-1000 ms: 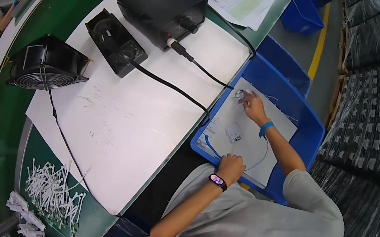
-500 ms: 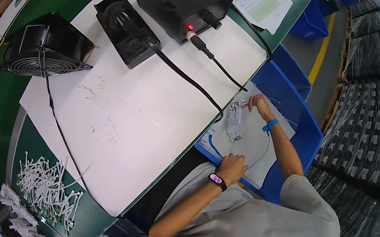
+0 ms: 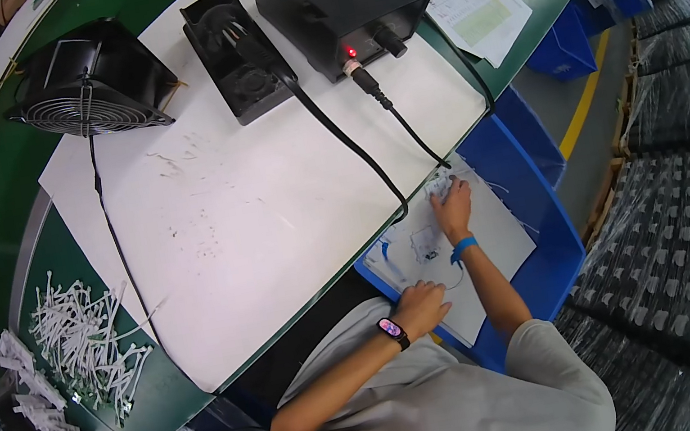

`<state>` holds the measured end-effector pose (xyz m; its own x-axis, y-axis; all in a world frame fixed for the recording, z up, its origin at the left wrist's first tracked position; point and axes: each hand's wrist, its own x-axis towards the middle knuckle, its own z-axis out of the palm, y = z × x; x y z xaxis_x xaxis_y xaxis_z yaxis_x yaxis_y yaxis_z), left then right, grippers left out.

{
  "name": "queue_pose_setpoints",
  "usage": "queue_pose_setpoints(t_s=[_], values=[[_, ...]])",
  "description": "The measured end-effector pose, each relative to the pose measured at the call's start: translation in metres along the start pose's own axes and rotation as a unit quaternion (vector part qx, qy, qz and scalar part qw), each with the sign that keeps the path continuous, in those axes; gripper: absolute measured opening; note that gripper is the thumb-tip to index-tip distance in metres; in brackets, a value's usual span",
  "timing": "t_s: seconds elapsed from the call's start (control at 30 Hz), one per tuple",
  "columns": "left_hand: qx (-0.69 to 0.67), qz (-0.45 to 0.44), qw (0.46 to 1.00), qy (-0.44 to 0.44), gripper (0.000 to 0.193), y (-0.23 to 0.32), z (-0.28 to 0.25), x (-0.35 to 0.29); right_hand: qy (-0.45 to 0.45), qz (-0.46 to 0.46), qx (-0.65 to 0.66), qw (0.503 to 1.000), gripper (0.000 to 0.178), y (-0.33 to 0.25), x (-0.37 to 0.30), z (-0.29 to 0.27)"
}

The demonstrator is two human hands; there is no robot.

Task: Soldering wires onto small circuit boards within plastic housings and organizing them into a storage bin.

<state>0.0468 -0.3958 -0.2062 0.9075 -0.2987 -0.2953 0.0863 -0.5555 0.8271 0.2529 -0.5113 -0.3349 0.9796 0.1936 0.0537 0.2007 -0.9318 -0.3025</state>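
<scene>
My right hand (image 3: pixel 455 211), with a blue wrist strap (image 3: pixel 463 246), reaches over a white sheet in the blue bin (image 3: pixel 551 222). Its fingers bend down onto a small whitish bundle (image 3: pixel 440 185) at the sheet's far end; what they grip is partly hidden. A crinkled, clear-looking whitish piece (image 3: pixel 426 244) lies on the white sheet (image 3: pixel 489 283) between my hands. My left hand (image 3: pixel 423 308), wearing a dark wristband with a lit screen (image 3: pixel 391 328), is closed at the sheet's near left edge. Anything inside its curled fingers is hidden.
On the green table (image 3: pixel 179 415), a white mat (image 3: pixel 274 227) carries a black fan (image 3: pixel 95 84), an iron holder (image 3: pixel 241 55) and a black control box (image 3: pixel 341 1). Cables cross the mat. White cabled parts (image 3: pixel 87 336) are heaped at left. Wrapped stacks (image 3: pixel 657 254) stand right.
My right hand has moved left and slightly nearer, onto the whitish bundle. The long whitish strip between my hands now shows as a shorter piece. My left hand stays nearly still.
</scene>
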Motion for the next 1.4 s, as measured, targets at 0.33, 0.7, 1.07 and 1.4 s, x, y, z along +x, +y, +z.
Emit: queue_pose_setpoints(t_s=[0.33, 0.7, 1.07, 1.4], values=[[-0.014, 0.005, 1.000, 0.019, 0.037, -0.005, 0.001, 0.000, 0.007, 0.022, 0.047, 0.999, 0.073, -0.017, -0.018, 0.017], [-0.035, 0.009, 0.999, 0.023, 0.037, -0.002, -0.001, -0.001, -0.057, -0.034, 0.103, 0.992, 0.065, -0.014, -0.060, 0.032], [-0.060, 0.013, 0.995, 0.080, 0.041, -0.005, -0.001, -0.003, -0.058, -0.074, 0.157, 0.983, 0.057, -0.029, -0.047, 0.053], [-0.096, 0.003, 0.993, 0.066, 0.047, -0.006, -0.004, -0.003, -0.081, -0.055, 0.130, 0.987, 0.051, -0.043, -0.031, 0.046]])
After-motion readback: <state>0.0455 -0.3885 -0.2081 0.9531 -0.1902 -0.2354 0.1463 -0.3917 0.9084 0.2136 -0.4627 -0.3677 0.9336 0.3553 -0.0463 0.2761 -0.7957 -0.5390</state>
